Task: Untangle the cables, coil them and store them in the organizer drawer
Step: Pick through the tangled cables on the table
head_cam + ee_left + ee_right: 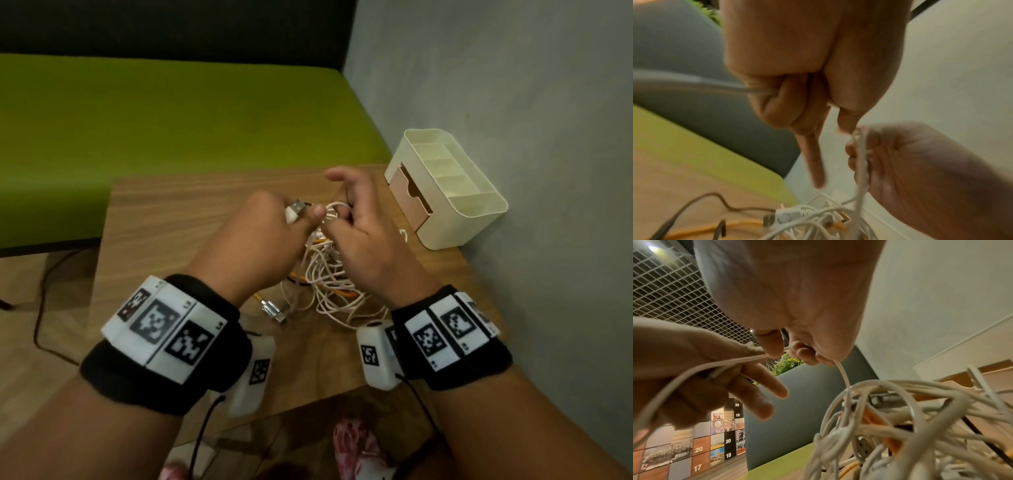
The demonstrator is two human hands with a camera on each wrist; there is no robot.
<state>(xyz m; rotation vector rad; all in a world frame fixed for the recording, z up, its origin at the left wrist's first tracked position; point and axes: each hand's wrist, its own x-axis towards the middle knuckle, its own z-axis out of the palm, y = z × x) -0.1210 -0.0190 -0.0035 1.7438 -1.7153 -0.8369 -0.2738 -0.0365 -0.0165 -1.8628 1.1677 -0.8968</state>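
Observation:
A tangle of white and orange cables (329, 281) lies on the wooden table (171, 219), partly lifted at its top. My left hand (274, 222) grips a white cable just behind its USB plug (295, 209); in the left wrist view its index finger (816, 162) points down. My right hand (356, 222) pinches a white cable loop (335, 207) at the top of the tangle, with the index finger raised. From the right wrist, the pinched white strand (842, 374) drops into the knot of cables (900, 418). The cream organizer (455, 205) stands to the right, its tan drawer (411, 197) facing the hands.
A metal connector (272, 308) on an orange lead lies near the table's front. The organizer sits against the grey wall (513, 102). A green bench (171, 113) runs behind the table. A dark cord (41, 301) trails on the floor at left.

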